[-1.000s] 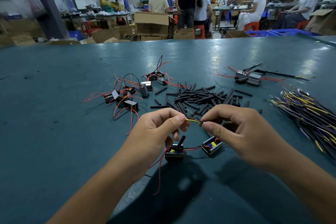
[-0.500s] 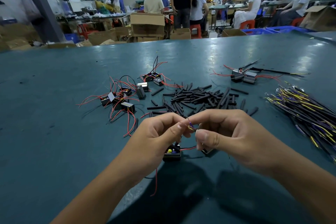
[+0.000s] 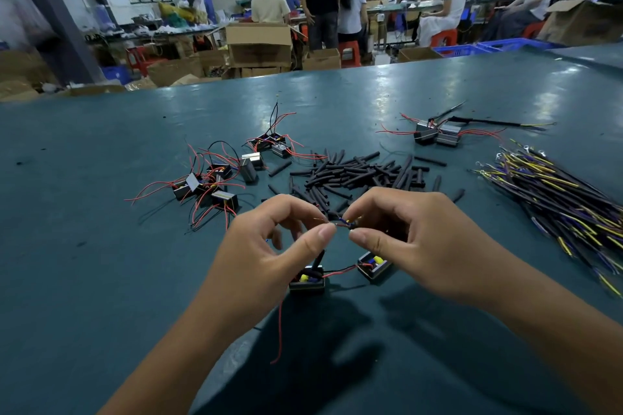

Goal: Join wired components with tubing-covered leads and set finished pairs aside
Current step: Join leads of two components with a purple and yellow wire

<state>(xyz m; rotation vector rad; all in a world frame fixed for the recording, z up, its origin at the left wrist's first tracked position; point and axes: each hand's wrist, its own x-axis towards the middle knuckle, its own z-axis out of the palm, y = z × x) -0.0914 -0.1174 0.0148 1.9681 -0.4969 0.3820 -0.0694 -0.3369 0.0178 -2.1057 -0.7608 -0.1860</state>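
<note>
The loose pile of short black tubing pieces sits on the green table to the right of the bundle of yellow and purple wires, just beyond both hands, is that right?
Not quite. The head view shows the loose pile of short black tubing pieces on the green table to the left of the bundle of yellow and purple wires, not the right. It does lie just beyond the left hand and right hand.

Two hands [image 3: 269, 246] — two small boxes [image 3: 307, 281] beneath; two joined boxes [image 3: 436, 135] far right.
</note>
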